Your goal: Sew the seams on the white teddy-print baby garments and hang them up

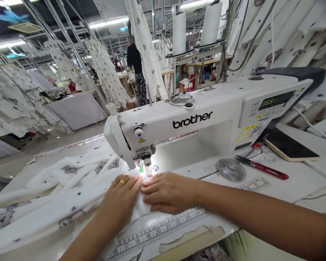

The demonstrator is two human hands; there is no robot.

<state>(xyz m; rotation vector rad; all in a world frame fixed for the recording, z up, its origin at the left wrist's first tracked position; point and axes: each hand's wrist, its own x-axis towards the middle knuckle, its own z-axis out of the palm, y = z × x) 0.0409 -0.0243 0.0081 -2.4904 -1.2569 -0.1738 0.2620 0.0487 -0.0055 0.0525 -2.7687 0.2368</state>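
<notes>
My left hand (120, 195), a gold ring on one finger, is closed on the white printed fabric (78, 194) just in front of the needle. Beside it, my right hand (170, 192) bears down on the same fabric, its fingers closed at the edge, fingertips close to the left ones. Both hands are near the presser foot (149, 170) of a white sewing machine (163, 116), whose lamp lights the spot. Most of the cloth lies in loose folds to the left, patterned with small grey animals and dots. What lies under my fingers is hidden.
Right of the machine arm lie a clear round disc (230, 169), red-handled thread snips (263, 166) and a phone (290, 145). A ruler strip (163, 232) runs along the table's front. Thread cones (179, 34) stand behind; a person in dark clothes (135, 59) is farther back among hanging fabric.
</notes>
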